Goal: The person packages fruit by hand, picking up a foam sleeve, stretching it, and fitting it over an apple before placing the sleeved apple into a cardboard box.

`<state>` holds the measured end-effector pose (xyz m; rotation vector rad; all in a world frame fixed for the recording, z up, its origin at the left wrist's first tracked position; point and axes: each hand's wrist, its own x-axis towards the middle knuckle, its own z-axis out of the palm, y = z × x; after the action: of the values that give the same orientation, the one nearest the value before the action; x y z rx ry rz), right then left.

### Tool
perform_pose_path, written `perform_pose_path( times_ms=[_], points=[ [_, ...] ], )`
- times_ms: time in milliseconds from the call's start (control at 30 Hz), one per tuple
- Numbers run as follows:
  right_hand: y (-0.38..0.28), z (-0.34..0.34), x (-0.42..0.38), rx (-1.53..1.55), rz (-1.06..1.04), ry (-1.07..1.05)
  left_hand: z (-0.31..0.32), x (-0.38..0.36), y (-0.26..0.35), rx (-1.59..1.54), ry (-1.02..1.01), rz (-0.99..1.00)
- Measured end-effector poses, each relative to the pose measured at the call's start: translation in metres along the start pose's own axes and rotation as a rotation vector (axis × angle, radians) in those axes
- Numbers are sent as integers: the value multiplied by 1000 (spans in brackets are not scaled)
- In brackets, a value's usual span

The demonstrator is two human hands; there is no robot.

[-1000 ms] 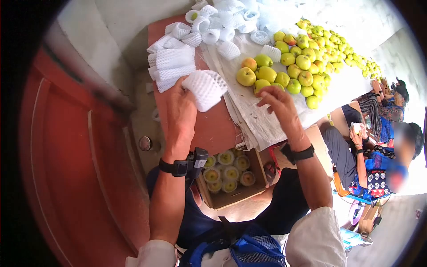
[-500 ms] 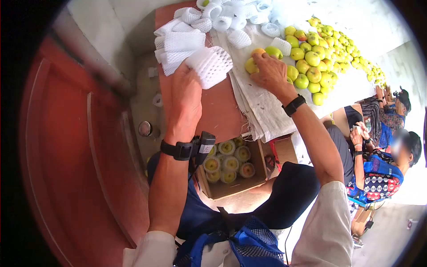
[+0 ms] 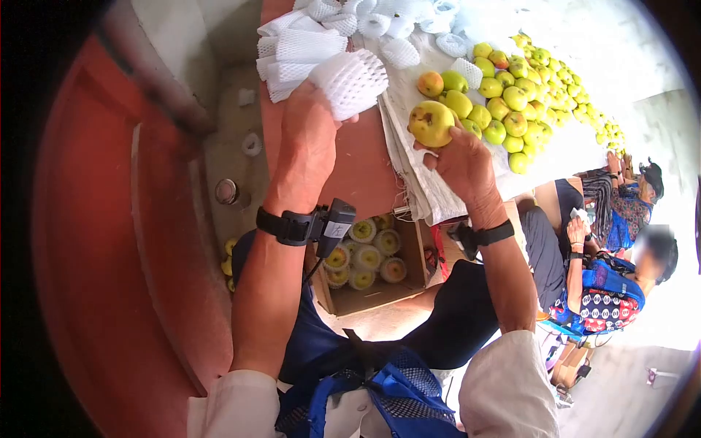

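Note:
My left hand (image 3: 312, 131) is closed on a white foam net sleeve (image 3: 352, 82), which puffs out above the fingers over the red tabletop. In my right hand (image 3: 467, 164) is a yellow-green apple (image 3: 431, 124) with dark brown marks on its skin, held at the edge of the white cloth. The apple and the foam net are apart. Just beyond the held apple lie a reddish-yellow apple (image 3: 430, 84) and several green ones. A stack of flattened foam nets (image 3: 307, 47) lies beyond my left hand.
A large heap of apples (image 3: 515, 98) spreads over the cloth (image 3: 416, 171) to the right. Below the table edge, a cardboard box (image 3: 372, 301) holds net-wrapped apples (image 3: 367, 258). Two people sit at the right; one person's hand (image 3: 577, 230) holds something white. A can (image 3: 226, 191) stands on the floor.
My right hand has lifted the apple from the cloth and drawn it toward me, turning it so the dark marks show. My left hand has risen slightly with the foam net.

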<state>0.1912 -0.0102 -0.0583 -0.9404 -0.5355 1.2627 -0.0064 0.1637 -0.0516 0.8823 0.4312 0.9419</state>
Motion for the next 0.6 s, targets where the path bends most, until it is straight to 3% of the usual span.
perform_pose_path(
  times_ms=[133, 267, 333, 367, 533, 600],
  points=[
    [8, 3, -6, 180, 30, -143, 4, -4, 3, -106, -48, -63],
    [11, 18, -13, 161, -10, -7, -4, -3, -3, -115, -114, -83],
    [9, 12, -8, -24, -32, 54, -5, -5, -5, -93, -102, -55],
    [0, 7, -7, -63, 1, -19, -4, -3, -5, -86, -103, -7],
    [-17, 18, -19, -459, -79, 146, -21, 7, -4, -171, -143, -123],
    [-19, 6, -23, -863, -111, 243, -26, 8, -4, -171, -167, -174]
  ],
)
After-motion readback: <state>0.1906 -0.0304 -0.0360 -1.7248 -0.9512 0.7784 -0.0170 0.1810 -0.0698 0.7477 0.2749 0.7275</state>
